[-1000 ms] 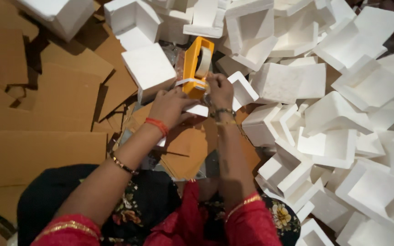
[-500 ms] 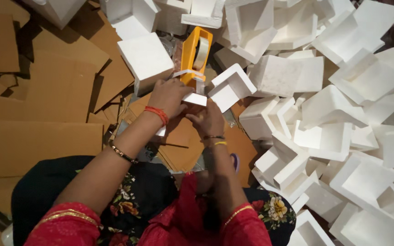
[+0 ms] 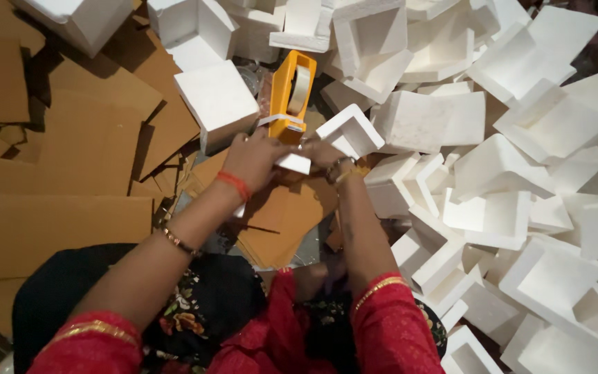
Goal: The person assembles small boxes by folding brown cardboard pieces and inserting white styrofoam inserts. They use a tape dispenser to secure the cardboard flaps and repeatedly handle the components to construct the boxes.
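Observation:
My left hand (image 3: pixel 254 156) grips a small white foam piece (image 3: pixel 292 163) from the left side, fingers wrapped over it. My right hand (image 3: pixel 323 154) meets it from the right, mostly hidden behind the left hand and the piece. Just beyond both hands stands an orange tape dispenser (image 3: pixel 291 97) with a roll of clear tape; a strip of tape runs across its near end, touching the foam piece. A white foam corner block (image 3: pixel 347 130) sits right beside my right hand.
A big heap of white foam corner pieces (image 3: pixel 520 180) fills the right side and the top. Flat brown cardboard sheets (image 3: pixel 57 215) cover the left. A white foam block (image 3: pixel 216 100) lies left of the dispenser. My lap, in red and black cloth, is at the bottom.
Both hands have drawn together below the dispenser. The right hand has slid left and lower, under the foam piece, and the left hand now covers more of it.

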